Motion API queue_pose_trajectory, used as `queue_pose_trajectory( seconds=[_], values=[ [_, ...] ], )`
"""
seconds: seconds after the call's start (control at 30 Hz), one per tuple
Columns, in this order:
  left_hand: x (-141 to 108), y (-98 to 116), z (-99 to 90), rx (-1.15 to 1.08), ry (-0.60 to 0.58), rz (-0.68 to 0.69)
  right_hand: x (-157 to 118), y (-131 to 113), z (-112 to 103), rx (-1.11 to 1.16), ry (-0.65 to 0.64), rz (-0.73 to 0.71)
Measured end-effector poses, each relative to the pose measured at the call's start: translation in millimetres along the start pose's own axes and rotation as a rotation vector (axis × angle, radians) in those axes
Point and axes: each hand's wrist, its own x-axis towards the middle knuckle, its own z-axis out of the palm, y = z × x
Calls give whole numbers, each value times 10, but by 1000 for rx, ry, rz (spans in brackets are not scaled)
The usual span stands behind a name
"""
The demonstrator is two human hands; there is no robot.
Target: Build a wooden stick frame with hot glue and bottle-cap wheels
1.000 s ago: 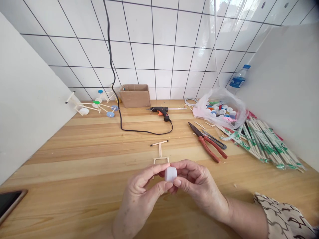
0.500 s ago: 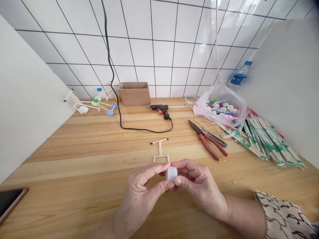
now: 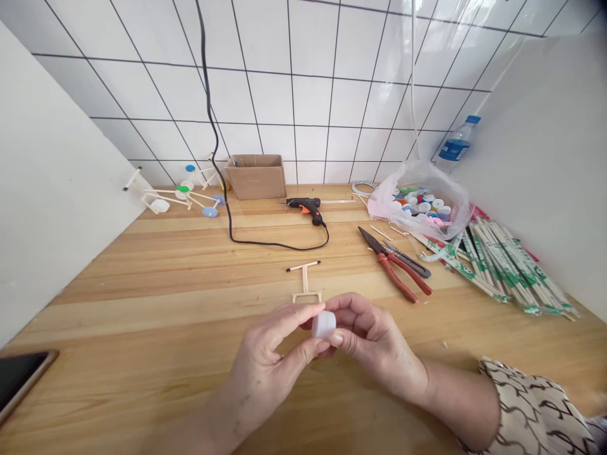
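"Head view: what is held, and where?"

"A white cap (image 3: 324,325), at near centre, raised above the wooden table (image 3: 165,272). It is gripped by both hands at once."

"State of the left hand (image 3: 265,360)?"

"Partly closed. The cap is pinched between index finger, laid along the top, and thumb, set below. A gap is left between finger and thumb, nearer the palm."

"And the right hand (image 3: 384,357)?"

"Also partly closed, fingers curled. The cap's lower right edge is pressed by the thumb; the far side is hidden. A patterned sleeve (image 3: 526,404) is seen on that forearm."

"Just beyond the hands?"

"A small stick frame (image 3: 305,279), dark-tipped at its far crossbar, laid flat. Its near end is hidden by the hands."

"Farther off?"

"A black glue gun (image 3: 304,204) is laid at far centre, near a cardboard box (image 3: 258,182). At far left, stick-and-cap assemblies (image 3: 184,193) are grouped."

"Right side?"

"Red-handled pliers (image 3: 382,256), spread open, are placed beside grey snips (image 3: 412,264). Beyond them, loose caps (image 3: 424,207) are contained in a plastic bag (image 3: 379,207); wrapped sticks (image 3: 507,265) are heaped nearer, farther right."

"Near left?"

"A phone (image 3: 21,379), cut off by the picture's edge."
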Motion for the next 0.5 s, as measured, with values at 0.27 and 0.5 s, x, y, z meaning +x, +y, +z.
queue_pose_trajectory(
  seconds=[0.27, 0.5],
  values=[
    [59, 23, -90, -35, -80, 96, 2, -39, -21, -38, -44, 52],
    [105, 63, -111, -167, -93, 17, 17, -22, -17, -41, -82, 56]
  ],
)
